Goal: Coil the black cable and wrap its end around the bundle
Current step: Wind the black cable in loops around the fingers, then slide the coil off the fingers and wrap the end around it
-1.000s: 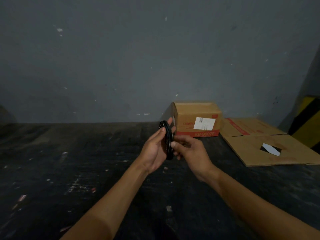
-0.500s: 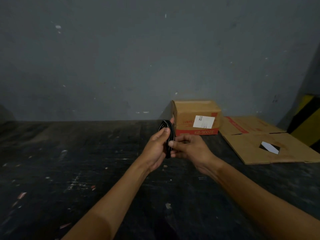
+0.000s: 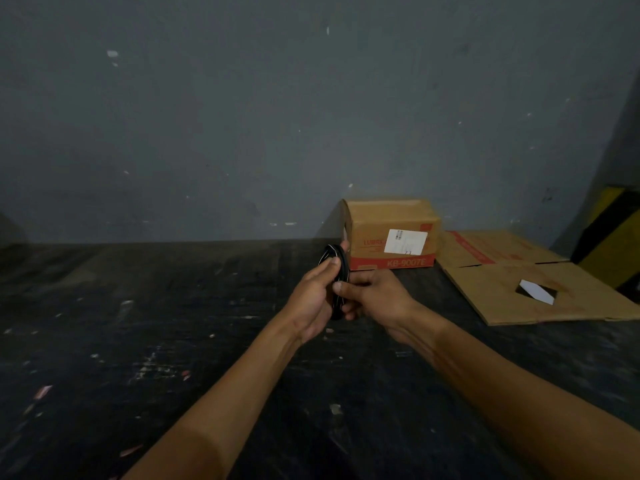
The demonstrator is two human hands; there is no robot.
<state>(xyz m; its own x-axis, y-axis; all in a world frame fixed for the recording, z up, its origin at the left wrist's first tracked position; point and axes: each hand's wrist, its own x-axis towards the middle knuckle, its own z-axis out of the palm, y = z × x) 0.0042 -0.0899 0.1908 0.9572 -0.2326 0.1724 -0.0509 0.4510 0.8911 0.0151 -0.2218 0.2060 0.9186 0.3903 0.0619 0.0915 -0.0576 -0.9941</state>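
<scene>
A coiled black cable (image 3: 337, 261) stands on edge between both my hands, held above the dark floor. My left hand (image 3: 313, 299) cups the coil from the left, thumb pressed on its rim. My right hand (image 3: 375, 296) grips it from the right, thumb and fingers pinching the lower half. The cable's loose end is hidden by my fingers.
A closed cardboard box (image 3: 391, 233) with a red band and white label stands just behind the hands against the grey wall. A flattened cardboard sheet (image 3: 526, 278) lies to the right. A yellow and black post (image 3: 613, 237) is at the far right. The dark floor (image 3: 156, 323) has scattered debris.
Both hands have drawn closer together around the coil, and the right hand has shifted its grip lower on the bundle. The view has tilted slightly.
</scene>
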